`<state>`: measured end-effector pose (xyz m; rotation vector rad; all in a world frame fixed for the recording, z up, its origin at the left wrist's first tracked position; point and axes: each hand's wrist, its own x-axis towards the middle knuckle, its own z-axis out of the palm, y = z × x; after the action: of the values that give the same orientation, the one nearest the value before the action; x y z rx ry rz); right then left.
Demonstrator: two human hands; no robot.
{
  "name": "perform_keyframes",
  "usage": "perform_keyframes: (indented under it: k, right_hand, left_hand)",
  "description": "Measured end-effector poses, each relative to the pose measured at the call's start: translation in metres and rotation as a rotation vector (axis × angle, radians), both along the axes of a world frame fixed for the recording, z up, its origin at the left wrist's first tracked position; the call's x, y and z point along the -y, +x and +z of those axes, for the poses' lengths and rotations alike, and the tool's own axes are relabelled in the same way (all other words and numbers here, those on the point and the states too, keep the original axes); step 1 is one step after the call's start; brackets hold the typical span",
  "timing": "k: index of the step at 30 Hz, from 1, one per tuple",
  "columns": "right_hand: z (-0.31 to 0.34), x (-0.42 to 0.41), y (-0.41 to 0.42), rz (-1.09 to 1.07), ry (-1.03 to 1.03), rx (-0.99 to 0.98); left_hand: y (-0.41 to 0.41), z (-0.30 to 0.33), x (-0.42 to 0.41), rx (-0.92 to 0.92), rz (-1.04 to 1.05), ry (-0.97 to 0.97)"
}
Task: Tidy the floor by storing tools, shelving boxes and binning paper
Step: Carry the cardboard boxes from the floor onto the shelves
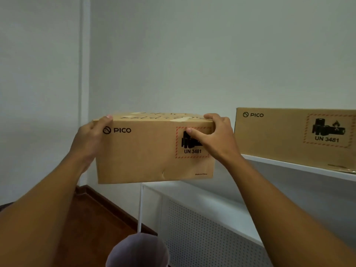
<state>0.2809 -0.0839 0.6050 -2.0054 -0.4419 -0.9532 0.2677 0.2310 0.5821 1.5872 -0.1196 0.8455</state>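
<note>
I hold a brown cardboard box (146, 153) printed "PICO" and "UN 3481" up in front of me, level with the top shelf. My left hand (88, 139) grips its left end, fingers over the top edge. My right hand (217, 135) clasps the upper right corner, thumb across the red-bordered label. A second, matching PICO box (285, 135) stands on the white top shelf (289, 164) at the right, apart from the held box.
Below the top shelf sits a lower white shelf board (202, 197) above a perforated white panel (202, 237). A thin white upright post (140, 209) marks the unit's left corner. Pale walls stand behind. Dark wooden floor (92, 224) and skirting lie lower left.
</note>
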Motion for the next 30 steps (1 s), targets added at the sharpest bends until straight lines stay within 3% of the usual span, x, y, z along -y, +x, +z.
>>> perform_keyframes:
  k: [10, 22, 24, 27, 30]
  right_hand:
    - [0.045, 0.01, -0.01, -0.094, 0.119, 0.312]
    - [0.009, 0.033, 0.055, -0.313, 0.063, 0.299]
    - [0.004, 0.029, 0.067, -0.415, -0.002, 0.363]
    - [-0.006, 0.02, 0.086, -0.641, -0.282, 0.459]
    - [-0.019, 0.015, 0.101, -0.775, -0.5, 0.429]
  left_hand:
    - [0.022, 0.044, 0.019, 0.18, -0.082, 0.027]
    - [0.128, 0.02, 0.067, 0.093, -0.206, -0.01]
    - [0.149, 0.025, 0.08, 0.074, -0.194, -0.019]
    - [0.174, 0.034, 0.103, 0.018, -0.043, 0.072]
    - [0.189, 0.021, 0.122, 0.083, 0.202, 0.429]
